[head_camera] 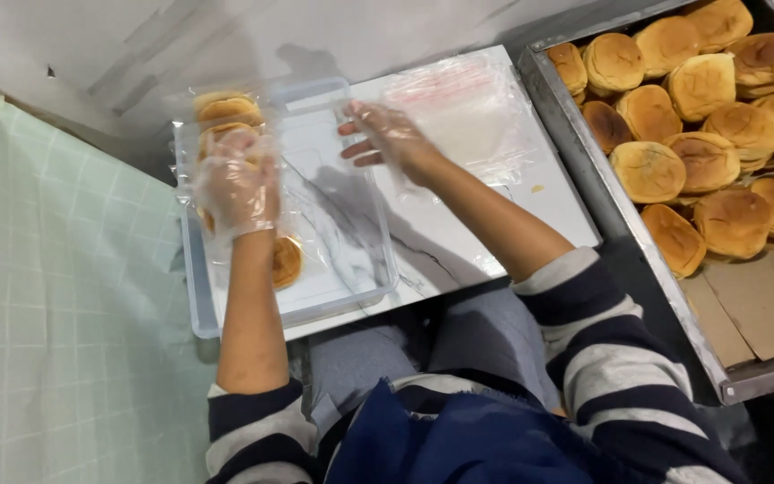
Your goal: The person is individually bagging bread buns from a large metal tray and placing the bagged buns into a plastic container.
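Inside, golden round buns [226,112] fill a clear bag [253,179], left hand [236,188] gripping.

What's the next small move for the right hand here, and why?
Probably lift one clear bag off the pile. The right hand lies open on that pile and holds nothing, while the left hand presses bagged buns in the clear tub. Unbagged buns fill the metal tray.

Golden-brown buns [705,134]; navy-grey striped sleeves [606,350]; pale green checked cloth [55,305], seemingly.
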